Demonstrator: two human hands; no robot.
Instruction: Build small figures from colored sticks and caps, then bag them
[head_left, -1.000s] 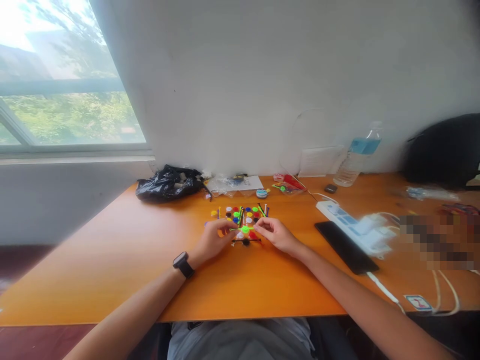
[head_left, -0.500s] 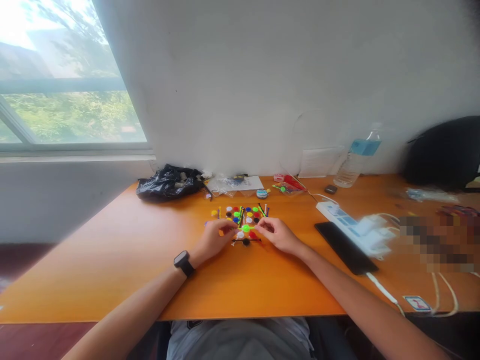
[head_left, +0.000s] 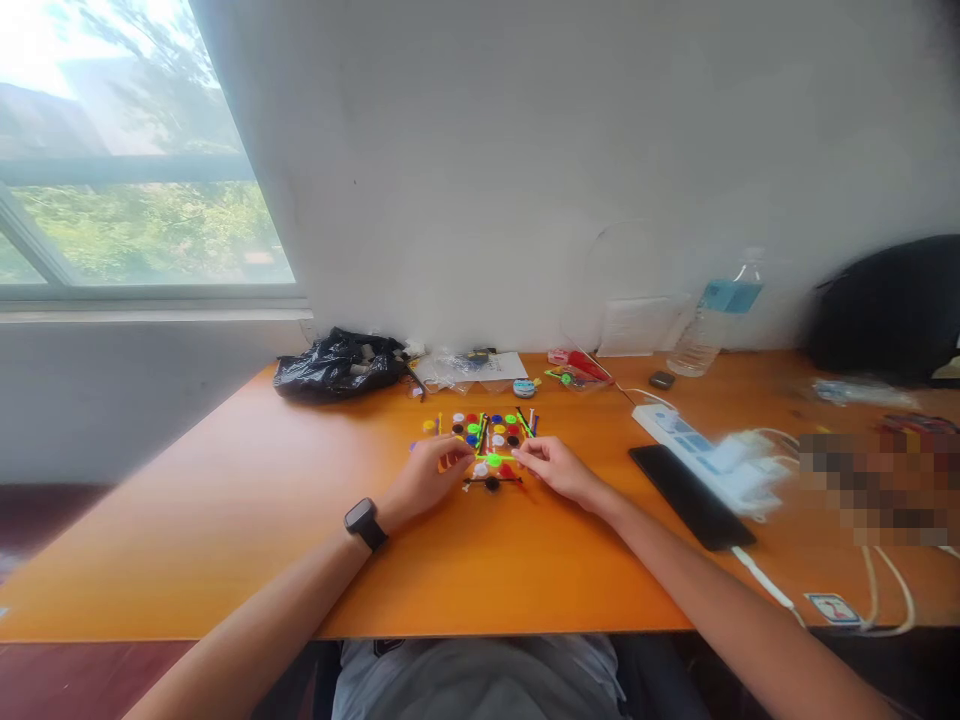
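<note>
My left hand (head_left: 433,476), with a black watch (head_left: 365,523) on the wrist, and my right hand (head_left: 553,467) meet over a cluster of small coloured discs and sticks (head_left: 484,430) on the orange desk (head_left: 225,520). Both hands pinch the ends of a thin stick carrying a bright green disc (head_left: 493,459). Just in front of it lies a black disc on a dark stick (head_left: 491,483), with a white and a red disc beside it.
A crumpled black plastic bag (head_left: 337,364) and clear packets lie at the wall. To the right are a black phone (head_left: 690,493), a white power strip with plugs (head_left: 709,450), a water bottle (head_left: 712,315), cables and a dark bag (head_left: 892,305). A window is at the left.
Both hands stay pinched on the green disc piece, with only slight shifts of the fingers. The view drifted a little.
</note>
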